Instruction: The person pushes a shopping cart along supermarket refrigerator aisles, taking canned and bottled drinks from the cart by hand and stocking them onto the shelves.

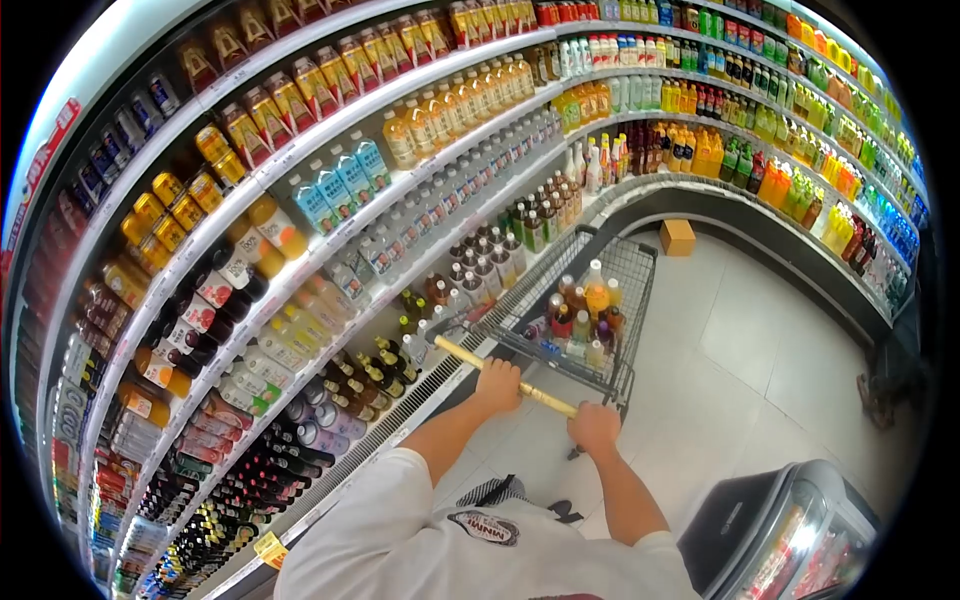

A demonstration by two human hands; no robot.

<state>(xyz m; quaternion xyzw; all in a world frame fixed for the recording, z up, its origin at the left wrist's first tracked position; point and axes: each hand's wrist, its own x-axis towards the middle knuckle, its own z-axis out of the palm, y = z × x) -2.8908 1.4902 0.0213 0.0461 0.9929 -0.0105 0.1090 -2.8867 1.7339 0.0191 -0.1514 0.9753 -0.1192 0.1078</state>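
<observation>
The area is floored with smooth, pale grey tiles (733,330) and is bounded by a curved, multi-tier shelving unit (425,78) with white shelf edges.

In the head view, a wire-mesh shopping cart (641,290) is positioned on the floor beside the lowest shelf. Assorted upright bottles (582,322) are contained in the cart, grouped toward its handle end; orange, dark and pale contents are seen. A yellow, rod-shaped handle (542,396) is fitted across the near end of the cart. The handle is gripped by the left hand (498,386) near its middle and by the right hand (597,427) at its right end; the fingers of both are closed around it.

The shelves are stocked with transparent bottles (415,210), blue cartons (342,183) of rectangular form and yellow cylindrical cans (167,214). A brown box (677,238) is located on the floor beyond the cart. At lower right, colourful packages (795,550) are held in a rounded, dark-rimmed display cabinet (735,515).
</observation>
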